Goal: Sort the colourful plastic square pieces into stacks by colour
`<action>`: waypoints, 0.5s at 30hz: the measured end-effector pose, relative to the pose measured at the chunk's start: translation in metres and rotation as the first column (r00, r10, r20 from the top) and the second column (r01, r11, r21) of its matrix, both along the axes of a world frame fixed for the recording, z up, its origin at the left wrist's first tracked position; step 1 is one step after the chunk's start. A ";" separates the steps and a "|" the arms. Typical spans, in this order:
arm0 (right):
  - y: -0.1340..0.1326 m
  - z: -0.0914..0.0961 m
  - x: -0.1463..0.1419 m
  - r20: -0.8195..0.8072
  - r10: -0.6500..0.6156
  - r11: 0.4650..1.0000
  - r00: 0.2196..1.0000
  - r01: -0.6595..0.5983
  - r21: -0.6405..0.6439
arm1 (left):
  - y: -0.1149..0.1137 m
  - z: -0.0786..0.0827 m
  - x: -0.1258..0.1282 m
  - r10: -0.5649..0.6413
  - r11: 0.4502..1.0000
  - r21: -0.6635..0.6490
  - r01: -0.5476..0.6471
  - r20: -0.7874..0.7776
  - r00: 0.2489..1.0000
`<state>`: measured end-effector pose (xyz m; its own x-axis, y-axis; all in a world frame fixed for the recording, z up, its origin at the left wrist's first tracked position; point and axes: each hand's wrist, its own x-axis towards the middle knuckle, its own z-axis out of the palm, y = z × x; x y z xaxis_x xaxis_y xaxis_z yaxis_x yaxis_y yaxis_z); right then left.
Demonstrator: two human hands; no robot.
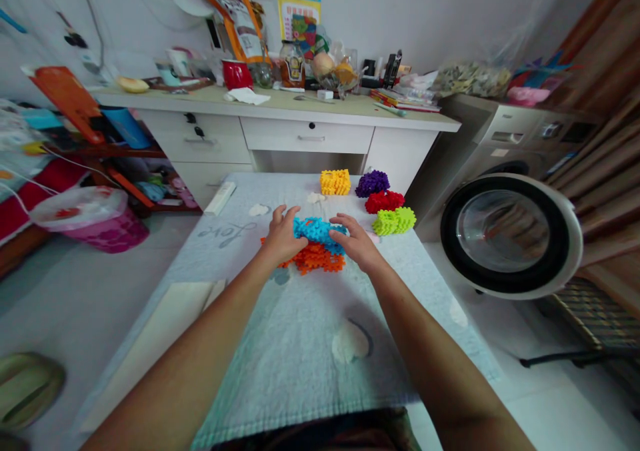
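Note:
A row of blue gear-shaped plastic pieces (318, 230) is held between my two hands, over a loose pile of orange gear-shaped pieces (320, 259). My left hand (283, 234) grips its left end, thumb in front. At the right end, my right hand (357, 240) has its fingers and thumb curled against the blue pieces. Toward the back right of the table lie grouped pieces of the same kind: a yellow block (335, 182), a purple bunch (373, 184), a red bunch (385, 202) and a lime-green row (395, 221).
A light blue cloth (300, 344) covers the table. A white strip (221, 198) lies at its back left edge, a flat pale board (165, 324) at front left. Behind stands a cluttered white drawer counter (310, 136). The washing machine's round door (510, 234) hangs open at right.

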<state>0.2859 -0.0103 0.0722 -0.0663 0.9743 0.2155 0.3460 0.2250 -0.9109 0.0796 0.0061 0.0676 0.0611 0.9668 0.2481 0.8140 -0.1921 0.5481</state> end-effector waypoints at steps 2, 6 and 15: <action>-0.001 -0.003 0.014 0.061 -0.015 0.999 0.998 0.012 0.046 | -0.008 -0.003 -0.001 -0.008 1.000 -0.003 0.007 -0.073 0.997; 0.003 -0.006 0.064 0.147 -0.248 0.960 0.957 0.223 0.169 | -0.024 -0.004 0.007 -0.077 0.997 -0.011 0.077 -0.232 0.970; 0.051 -0.009 0.169 0.240 -0.688 0.699 0.685 0.714 -0.034 | -0.009 -0.008 0.023 -0.067 0.998 -0.028 0.061 -0.333 0.940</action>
